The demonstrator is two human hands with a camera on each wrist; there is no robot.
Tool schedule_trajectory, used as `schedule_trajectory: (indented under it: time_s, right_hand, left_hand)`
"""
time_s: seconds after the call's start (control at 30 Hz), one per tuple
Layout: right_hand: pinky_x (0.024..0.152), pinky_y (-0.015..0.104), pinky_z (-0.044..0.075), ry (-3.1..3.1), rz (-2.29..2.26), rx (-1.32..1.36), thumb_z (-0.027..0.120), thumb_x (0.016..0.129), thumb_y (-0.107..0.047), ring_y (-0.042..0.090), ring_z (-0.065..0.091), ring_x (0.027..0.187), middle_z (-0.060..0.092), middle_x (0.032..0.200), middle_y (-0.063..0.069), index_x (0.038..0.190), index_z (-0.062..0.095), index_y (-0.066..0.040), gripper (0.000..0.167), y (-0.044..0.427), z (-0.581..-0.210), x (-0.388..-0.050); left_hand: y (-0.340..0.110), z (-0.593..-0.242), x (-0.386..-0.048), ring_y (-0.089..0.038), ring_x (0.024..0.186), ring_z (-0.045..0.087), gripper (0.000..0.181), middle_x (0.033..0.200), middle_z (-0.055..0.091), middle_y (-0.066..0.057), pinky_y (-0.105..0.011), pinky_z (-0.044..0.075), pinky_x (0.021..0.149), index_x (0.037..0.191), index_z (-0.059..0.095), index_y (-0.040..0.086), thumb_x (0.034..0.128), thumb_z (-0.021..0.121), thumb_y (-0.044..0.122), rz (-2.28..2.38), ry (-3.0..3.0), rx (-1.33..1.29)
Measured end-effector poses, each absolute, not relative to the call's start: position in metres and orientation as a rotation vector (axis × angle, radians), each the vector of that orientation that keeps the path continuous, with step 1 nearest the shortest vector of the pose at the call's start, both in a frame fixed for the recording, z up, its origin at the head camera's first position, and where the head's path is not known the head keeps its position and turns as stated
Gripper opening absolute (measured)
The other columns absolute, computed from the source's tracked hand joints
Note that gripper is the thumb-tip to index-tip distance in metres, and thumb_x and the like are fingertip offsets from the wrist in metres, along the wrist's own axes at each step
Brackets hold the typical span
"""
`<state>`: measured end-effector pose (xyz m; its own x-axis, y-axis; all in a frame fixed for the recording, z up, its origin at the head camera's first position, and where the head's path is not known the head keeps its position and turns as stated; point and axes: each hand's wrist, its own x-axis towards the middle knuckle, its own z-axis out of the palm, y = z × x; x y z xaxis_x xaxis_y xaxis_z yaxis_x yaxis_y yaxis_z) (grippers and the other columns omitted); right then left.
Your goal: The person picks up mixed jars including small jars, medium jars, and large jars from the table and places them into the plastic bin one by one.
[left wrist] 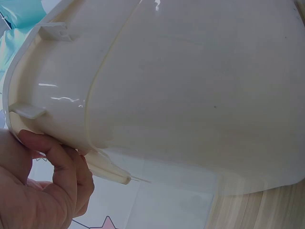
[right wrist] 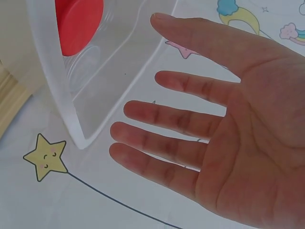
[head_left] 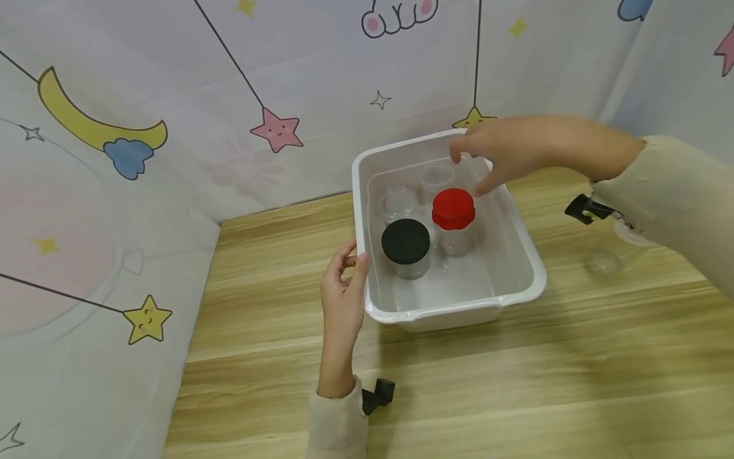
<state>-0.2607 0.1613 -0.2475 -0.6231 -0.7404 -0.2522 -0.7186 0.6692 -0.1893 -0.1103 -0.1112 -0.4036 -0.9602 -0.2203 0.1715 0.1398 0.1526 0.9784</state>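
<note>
A white plastic basin (head_left: 453, 312) stands on the wooden table, its far end near the wall. My left hand (head_left: 342, 296) grips the basin's left rim, thumb on top and fingers curled beneath, as the left wrist view shows. Inside are a clear jar with a black lid (head_left: 406, 241), a clear jar with a red lid (head_left: 453, 208) and two clear round containers (head_left: 399, 203) farther back. My right hand (head_left: 507, 150) hovers over the basin's far right corner with fingers spread and nothing in them. In the right wrist view its palm (right wrist: 252, 129) is bare, beside the rim.
Another clear jar (head_left: 604, 261) lies on the table to the right, partly hidden by the right sleeve (head_left: 676, 204). A white sheet (head_left: 321, 70) printed with stars and a moon hangs behind the table and along its left.
</note>
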Motion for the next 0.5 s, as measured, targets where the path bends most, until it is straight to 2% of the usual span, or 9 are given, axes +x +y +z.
schedule_trajectory:
  time_s: [0.2,0.33,0.5]
  right_hand:
    - [0.086,0.053,0.050,2.612,-0.069,-1.147,0.078,0.086,-0.028,0.039,0.057,0.108,0.059,0.120,0.023,0.121,0.053,-0.004,0.050,0.169,-0.246,-0.261]
    - [0.087,0.054,0.050,2.628,-0.076,-1.144,0.078,0.087,-0.029,0.040,0.058,0.109,0.059,0.122,0.023,0.122,0.053,-0.003,0.050,0.175,-0.245,-0.261]
    - [0.089,0.056,0.050,2.645,-0.089,-1.138,0.077,0.087,-0.027,0.041,0.058,0.111,0.059,0.123,0.023,0.122,0.053,-0.002,0.049,0.182,-0.245,-0.260]
  left_hand:
    - [-0.111,-0.404,-0.111,-0.045,0.077,0.067,0.039,0.101,0.060,-0.017,-0.055,0.058,0.074,0.135,0.059,0.002,0.1009,0.061,0.020,-1.891,-2.148,0.074]
    - [-0.111,-0.405,-0.111,-0.047,0.078,0.067,0.039,0.101,0.060,-0.017,-0.055,0.058,0.074,0.135,0.058,0.001,0.1010,0.061,0.020,-1.897,-2.144,0.072]
    - [-0.112,-0.405,-0.110,-0.044,0.077,0.068,0.039,0.102,0.060,-0.017,-0.051,0.059,0.073,0.135,0.058,0.002,0.1009,0.062,0.021,-1.894,-2.148,0.077]
